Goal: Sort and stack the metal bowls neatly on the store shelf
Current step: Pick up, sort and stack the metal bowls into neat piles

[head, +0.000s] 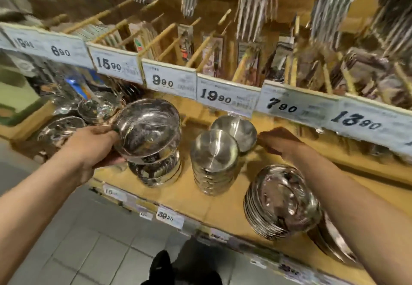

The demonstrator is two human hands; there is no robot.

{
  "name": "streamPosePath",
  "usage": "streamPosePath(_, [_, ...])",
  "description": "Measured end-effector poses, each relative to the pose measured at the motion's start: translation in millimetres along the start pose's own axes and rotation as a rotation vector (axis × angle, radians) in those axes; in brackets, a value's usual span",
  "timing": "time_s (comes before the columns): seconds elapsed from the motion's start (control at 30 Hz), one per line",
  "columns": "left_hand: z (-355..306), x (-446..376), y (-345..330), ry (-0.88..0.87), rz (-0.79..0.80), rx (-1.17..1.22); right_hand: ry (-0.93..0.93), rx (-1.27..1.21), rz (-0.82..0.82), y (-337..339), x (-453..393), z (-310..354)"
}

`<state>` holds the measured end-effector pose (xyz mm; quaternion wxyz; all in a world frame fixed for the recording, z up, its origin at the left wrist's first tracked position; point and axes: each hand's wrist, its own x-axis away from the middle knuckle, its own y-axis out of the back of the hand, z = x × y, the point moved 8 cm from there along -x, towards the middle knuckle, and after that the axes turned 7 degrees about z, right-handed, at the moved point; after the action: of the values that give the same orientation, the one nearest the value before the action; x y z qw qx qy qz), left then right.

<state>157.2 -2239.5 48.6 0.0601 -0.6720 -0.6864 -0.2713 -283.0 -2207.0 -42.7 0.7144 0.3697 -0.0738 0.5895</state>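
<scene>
Head view: left hand grasping bowl by rim, tilted, just above stack on shelf. Right hand blurred at 3 o'clock of rear bowl, grip cannot tell. Middle stack at center, plates at 4 o'clock. Price tags at 12.

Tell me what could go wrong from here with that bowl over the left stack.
The left hand grips the tilted bowl by one edge only, so it could slip or land crooked on the stack below. The right hand is blurred close beside the tall middle stack and could knock it.
</scene>
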Motion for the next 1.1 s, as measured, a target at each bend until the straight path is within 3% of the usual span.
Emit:
streamPosePath(0.3, [39, 42, -5, 0.076, 0.006, 0.001, -0.171, -0.116, 0.260, -44, -44, -28])
streamPosePath(0.53, [30, 52, -26, 0.038, 0.069, -0.012, -0.195, -0.178, 0.309, -26, -30, -41])
streamPosePath(0.67, [20, 54, -41, 0.022, 0.116, -0.019, -0.206, -0.241, 0.256, -3, -13, -58])
streamPosePath(0.87, [6, 56, -55, 0.016, 0.150, -0.033, -0.131, -0.276, 0.016, 40, 9, -77])
streamPosePath(1.1, [-5, 68, -79, -0.008, 0.191, -0.011, -0.128, -0.550, -0.148, 84, 42, -117])
